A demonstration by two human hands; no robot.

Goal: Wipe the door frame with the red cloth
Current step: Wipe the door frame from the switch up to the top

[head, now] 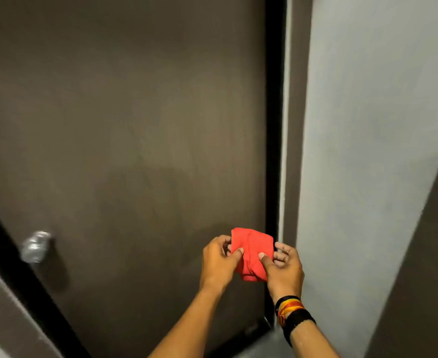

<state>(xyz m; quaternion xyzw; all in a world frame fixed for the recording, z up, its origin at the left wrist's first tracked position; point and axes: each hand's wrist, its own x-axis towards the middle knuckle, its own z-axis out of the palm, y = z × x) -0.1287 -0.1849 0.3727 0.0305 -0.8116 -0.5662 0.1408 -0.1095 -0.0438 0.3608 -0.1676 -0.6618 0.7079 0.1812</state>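
The red cloth [251, 253], folded into a small pad, is held between both hands in front of the lower part of the dark brown door [125, 130], just left of the door frame [274, 125]. The left hand [219, 262] is closed on the cloth's left edge, its thumb pressed on the front and its fingers [224, 241] curled behind. The right hand [285, 270] is closed on the right edge in the same way (thumb on the front, the other fingers behind). Black, yellow and red bands [291, 312] are worn at the right wrist. A silver door knob [35, 246], blurred, is seen well left of the frame, and a pale wall [373, 104] lies just right of it.
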